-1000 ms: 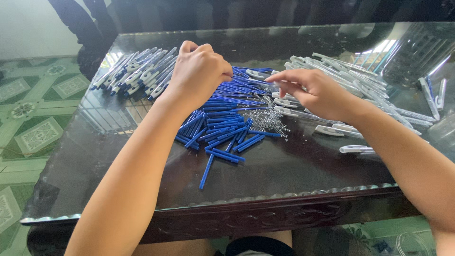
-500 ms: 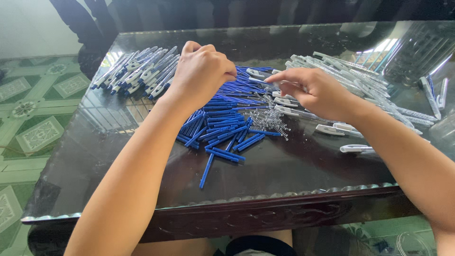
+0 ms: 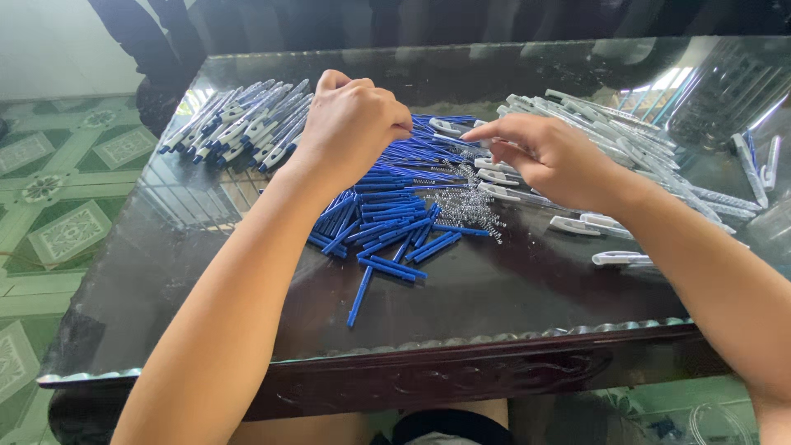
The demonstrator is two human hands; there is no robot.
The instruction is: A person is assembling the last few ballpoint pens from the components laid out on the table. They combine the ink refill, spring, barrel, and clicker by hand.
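The left hand (image 3: 350,124) is curled into a loose fist over the heap of blue pen refills (image 3: 395,206) at the middle of the glass-topped table (image 3: 206,272); what is pinched cannot be told. The right hand (image 3: 548,156) is held with fingers partly spread, forefinger pointing left, above small metal springs (image 3: 474,206). White pen barrels (image 3: 610,136) are scattered toward the right edge, and assembled pens (image 3: 239,128) are heaped near the far left corner.

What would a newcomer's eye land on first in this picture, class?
The heap of blue pen refills at the middle of the glass-topped table, with both hands above it: left hand curled closed, right hand pointing in. Assembled pens lie far left, white pen barrels on the right.
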